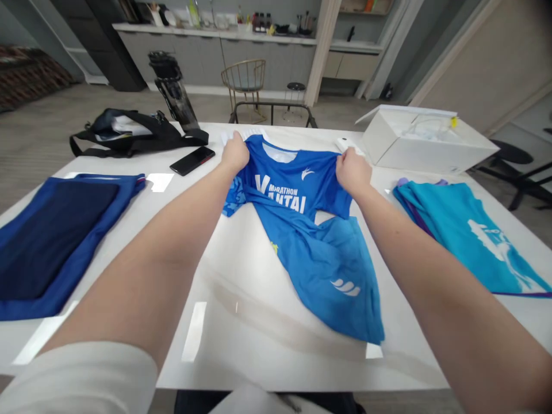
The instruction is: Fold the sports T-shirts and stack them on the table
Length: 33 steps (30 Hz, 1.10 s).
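Observation:
A blue T-shirt [319, 247] with white marathon lettering lies on the white table [241, 322] in front of me, its lower part twisted toward the right. At the far side, my left hand [236, 153] is closed on one shoulder or sleeve of the shirt. My right hand [353, 170] grips the opposite sleeve, fingers wrapped in the fabric. The neckline is stretched between both hands, and the hem hangs loosely in folds nearer to me. Part of the chest lettering is hidden by a fold.
Folded dark blue clothes [56, 236] lie at the left, turquoise and purple clothes [466, 230] at the right. A black bag [129, 135], a phone [192, 160] and a dark bottle [175, 92] stand or lie at the back left. An opened white box [414, 146] occupies the back right.

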Available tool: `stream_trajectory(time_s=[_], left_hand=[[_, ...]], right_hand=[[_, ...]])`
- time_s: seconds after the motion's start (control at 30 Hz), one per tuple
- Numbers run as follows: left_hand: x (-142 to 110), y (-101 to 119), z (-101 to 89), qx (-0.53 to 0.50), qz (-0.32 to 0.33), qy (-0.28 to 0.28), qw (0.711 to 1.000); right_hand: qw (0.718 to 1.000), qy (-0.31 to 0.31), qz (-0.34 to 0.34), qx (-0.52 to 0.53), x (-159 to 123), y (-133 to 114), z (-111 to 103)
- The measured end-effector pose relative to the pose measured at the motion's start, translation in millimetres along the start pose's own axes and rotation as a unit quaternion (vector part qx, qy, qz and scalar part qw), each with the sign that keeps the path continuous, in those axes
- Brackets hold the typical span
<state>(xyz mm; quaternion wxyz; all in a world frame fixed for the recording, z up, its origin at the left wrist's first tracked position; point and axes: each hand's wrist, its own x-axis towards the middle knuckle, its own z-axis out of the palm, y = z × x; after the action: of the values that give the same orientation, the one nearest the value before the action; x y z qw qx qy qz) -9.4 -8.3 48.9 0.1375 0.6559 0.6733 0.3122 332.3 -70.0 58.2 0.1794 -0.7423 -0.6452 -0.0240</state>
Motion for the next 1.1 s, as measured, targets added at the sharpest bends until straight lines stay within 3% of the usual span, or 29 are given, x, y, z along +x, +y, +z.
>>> stream_trajectory(time_s=[0.07, 0.13, 0.23, 0.33, 0.43, 0.5, 0.6, 0.73, 0.87, 0.97, 1.1], left_hand=[[-9, 5, 12.4, 0.003, -0.015, 0.027, 1.000], [-31, 14, 24.3, 0.035, 0.004, -0.008, 0.999], [-73, 27, 37.9, 0.091, 0.123, -0.107, 0.983], [-109, 38, 45.2, 0.124, 0.235, -0.201, 0.943], [-133, 43, 46.9, 0.149, 0.301, -0.238, 0.911], [-144, 43, 44.7, 0.156, 0.315, -0.221, 0.910], [-159, 42, 35.7, 0.154, 0.304, -0.151, 0.928], [-182, 37, 19.0, 0.140, 0.246, -0.071, 0.956], [-204, 33, 9.7, 0.123, 0.172, -0.042, 0.976], [-220, 35, 6.6, 0.103, 0.136, -0.028, 0.985], [-259, 52, -9.7, 0.044, 0.179, -0.012, 0.983]], right_hand=[[0.999, 0.001, -0.002, 0.037, 9, -3, 13], [0.998, -0.023, -0.031, 0.047, 8, -3, 28], [0.988, -0.062, -0.127, 0.064, -11, -2, 44], [0.950, -0.139, -0.254, 0.116, -40, 1, 49], [0.918, -0.200, -0.309, 0.150, -66, 6, 42], [0.916, -0.205, -0.314, 0.143, -81, 12, 32], [0.925, -0.197, -0.315, 0.077, -100, 24, 13], [0.946, -0.186, -0.265, -0.011, -122, 44, -5], [0.964, -0.152, -0.210, -0.055, -144, 55, -17], [0.970, -0.122, -0.186, -0.102, -165, 46, -34], [0.955, -0.096, -0.265, -0.094, -213, 10, -72]])
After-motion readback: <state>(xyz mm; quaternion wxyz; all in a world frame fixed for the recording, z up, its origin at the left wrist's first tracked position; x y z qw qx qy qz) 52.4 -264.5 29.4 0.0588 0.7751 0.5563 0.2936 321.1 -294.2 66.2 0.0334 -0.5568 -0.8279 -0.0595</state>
